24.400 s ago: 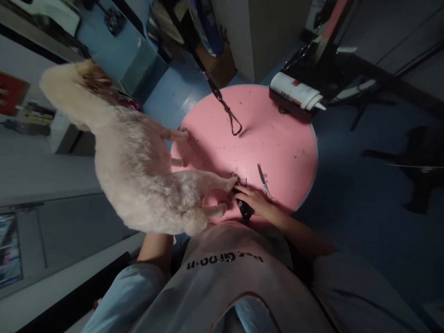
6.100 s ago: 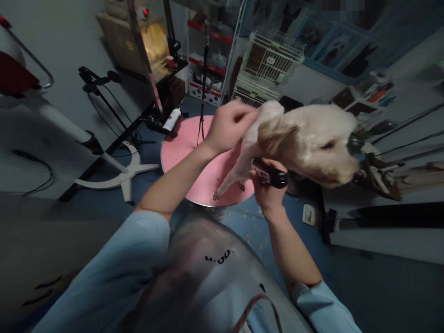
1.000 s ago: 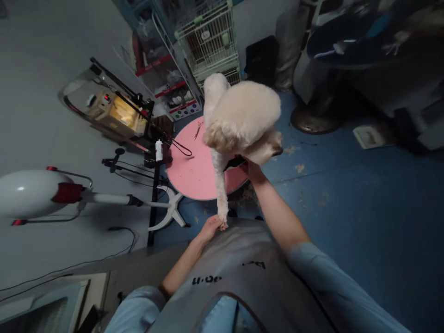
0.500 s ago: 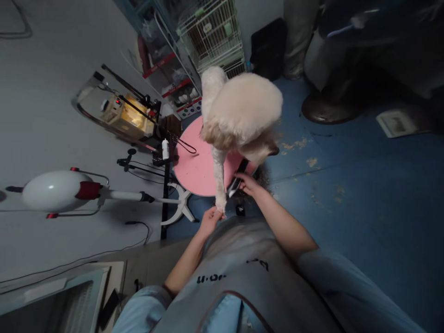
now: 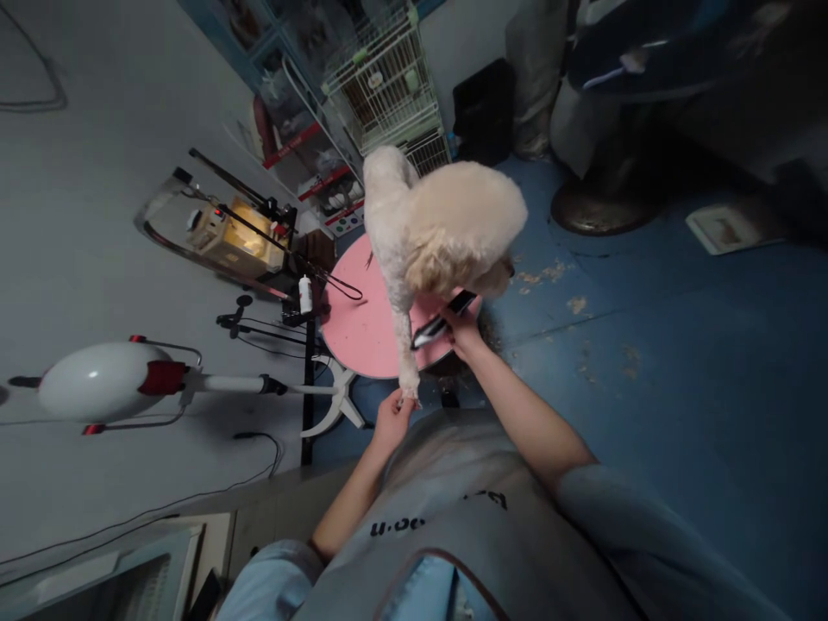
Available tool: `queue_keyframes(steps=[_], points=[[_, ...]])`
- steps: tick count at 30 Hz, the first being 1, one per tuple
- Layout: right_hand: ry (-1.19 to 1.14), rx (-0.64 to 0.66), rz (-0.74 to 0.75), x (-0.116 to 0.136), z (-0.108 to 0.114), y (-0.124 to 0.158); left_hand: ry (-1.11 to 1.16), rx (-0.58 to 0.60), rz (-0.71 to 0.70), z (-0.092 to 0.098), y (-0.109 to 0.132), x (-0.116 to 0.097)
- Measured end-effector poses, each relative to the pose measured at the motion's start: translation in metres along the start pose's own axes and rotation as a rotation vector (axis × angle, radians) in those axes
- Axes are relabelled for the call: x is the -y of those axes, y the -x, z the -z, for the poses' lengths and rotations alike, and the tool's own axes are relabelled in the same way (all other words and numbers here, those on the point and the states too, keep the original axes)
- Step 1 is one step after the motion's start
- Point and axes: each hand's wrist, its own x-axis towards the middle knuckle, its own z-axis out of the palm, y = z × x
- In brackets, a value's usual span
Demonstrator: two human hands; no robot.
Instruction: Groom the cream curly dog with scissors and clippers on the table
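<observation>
Pink surface | dog over it, muzzle to our right | its foreleg reaching past the rim towards us | clipper right of that foreleg, long axis slanting at it, pale end just beside or touching, we cannot tell; our right grip clamped round the clipper | paw held in our left grip

Pale clumps are dotting the blue floor to my right. A grey wall is rising on my left; ahead, a wire cage is standing beside red-edged shelves, and shadow is darkening the far right.
</observation>
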Motion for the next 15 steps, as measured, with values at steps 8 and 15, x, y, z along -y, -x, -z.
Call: queue_keyframes(steps=[8,15], points=[[0.289,0.37,0.085,-0.031,0.004,0.016,-0.03,0.049,0.052,0.053,-0.003,-0.025],[0.174,-0.164,0.717,-0.026,-0.014,-0.011,-0.018,0.075,0.013,0.109,0.014,-0.092]])
